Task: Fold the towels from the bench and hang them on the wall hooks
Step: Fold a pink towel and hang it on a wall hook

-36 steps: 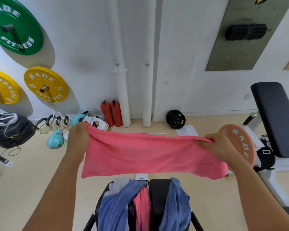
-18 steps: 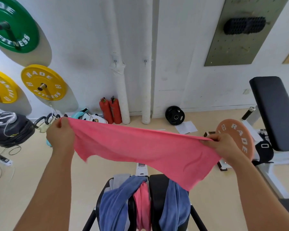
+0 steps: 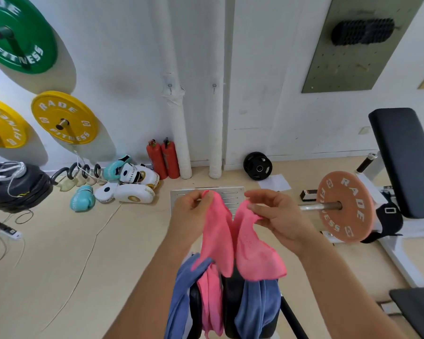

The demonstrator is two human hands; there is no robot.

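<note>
Pinching one pink towel end each, the left hand and right hand sit close together, the folded cloth drooping over the bench, where blue towels and another pink towel hang; an orange plate stands right.

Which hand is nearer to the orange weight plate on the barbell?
The right hand: the orange weight plate lies just to its right. The left hand is further left, beyond the pink towel both pinch.
</note>
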